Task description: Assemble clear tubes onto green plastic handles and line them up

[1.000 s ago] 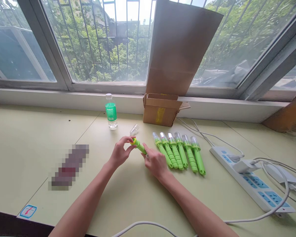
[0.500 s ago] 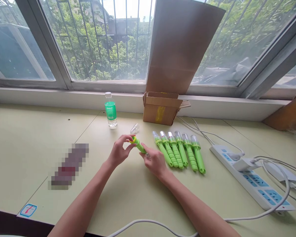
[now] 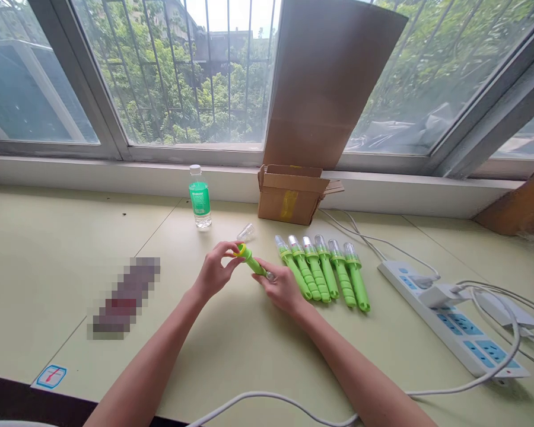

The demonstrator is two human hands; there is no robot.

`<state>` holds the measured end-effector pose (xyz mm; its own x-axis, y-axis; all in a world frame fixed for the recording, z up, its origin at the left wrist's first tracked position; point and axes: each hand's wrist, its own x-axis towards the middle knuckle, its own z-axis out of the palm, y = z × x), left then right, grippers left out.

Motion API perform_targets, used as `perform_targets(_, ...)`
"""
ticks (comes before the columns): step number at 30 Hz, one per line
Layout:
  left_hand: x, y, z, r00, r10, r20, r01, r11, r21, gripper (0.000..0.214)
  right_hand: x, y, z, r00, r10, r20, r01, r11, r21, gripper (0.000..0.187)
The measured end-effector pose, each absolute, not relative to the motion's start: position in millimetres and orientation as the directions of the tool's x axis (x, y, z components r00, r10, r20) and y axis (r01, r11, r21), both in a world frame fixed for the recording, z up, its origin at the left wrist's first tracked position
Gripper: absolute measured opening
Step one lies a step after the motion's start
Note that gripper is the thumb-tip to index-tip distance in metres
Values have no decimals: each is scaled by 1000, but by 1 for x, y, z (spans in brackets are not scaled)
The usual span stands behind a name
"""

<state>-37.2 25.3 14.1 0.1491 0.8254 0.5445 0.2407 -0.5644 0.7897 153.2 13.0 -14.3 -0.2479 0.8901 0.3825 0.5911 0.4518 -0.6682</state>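
A green light-stick handle point(image 3: 253, 263) with a yellow ring at its upper end is held tilted between both hands above the table. My left hand point(image 3: 213, 274) pinches it near the yellow-ringed end with thumb and fingers. My right hand point(image 3: 282, 289) is wrapped around its lower part. A small shiny piece point(image 3: 270, 276) shows by the right thumb; its kind is too small to tell. Just beyond the left fingertips, a clear plastic cap point(image 3: 246, 232) lies on its side. To the right, several green light sticks point(image 3: 324, 270) with clear tops lie in a row.
A water bottle point(image 3: 200, 198) stands at the back, left of an open cardboard box point(image 3: 290, 196). A white power strip point(image 3: 454, 323) with plugs and cables lies at the right. One white cable point(image 3: 258, 394) crosses the front. A blurred-out patch point(image 3: 127, 296) covers something at the left.
The light-stick handle has shifted slightly within the hands, and more of the small shiny piece shows by the right thumb. Both hands keep their grip in nearly the same place.
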Motion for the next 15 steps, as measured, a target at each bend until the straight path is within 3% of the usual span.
perform_targets(10, -36, 28, 10, 162, 732, 662, 324, -673, 665, 7, 154, 13, -11, -248, 900, 358, 490, 436, -755, 37)
perform_targets(15, -37, 26, 13, 176, 734, 656, 308, -674, 672, 12, 155, 16, -11, -281, 894, 350, 375, 438, -817, 38)
